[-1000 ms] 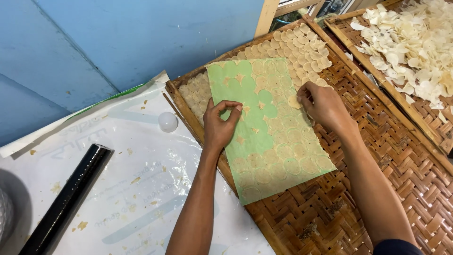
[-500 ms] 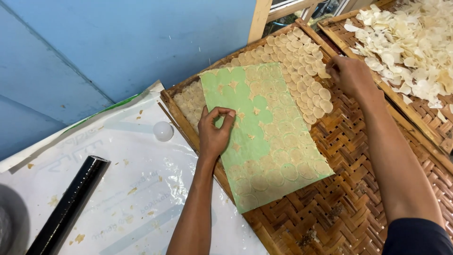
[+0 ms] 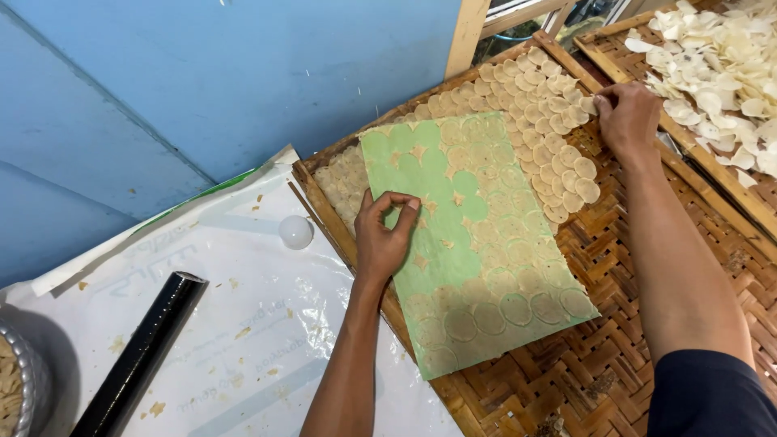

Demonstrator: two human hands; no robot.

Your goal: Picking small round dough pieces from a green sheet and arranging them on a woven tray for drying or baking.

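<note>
1. The left hand (image 3: 384,239) rests on the left edge of the green sheet (image 3: 473,243), thumb and forefinger pinched on a thin disc; its position matches that of a second ago.
2. The right hand (image 3: 627,120) has moved from the sheet's upper right corner to the top end of the woven bamboo tray (image 3: 647,324). Its grip is closed at the end of the disc rows (image 3: 550,113); whether it holds a disc cannot be told.
3. The sheet lies flat on the tray, covered with round discs apart from a bare green patch near the left hand.
4. Judgement: discs are being transferred from sheet to tray rows.
5. A black tube (image 3: 142,352) lies on the white plastic (image 3: 259,324), well apart.
</note>
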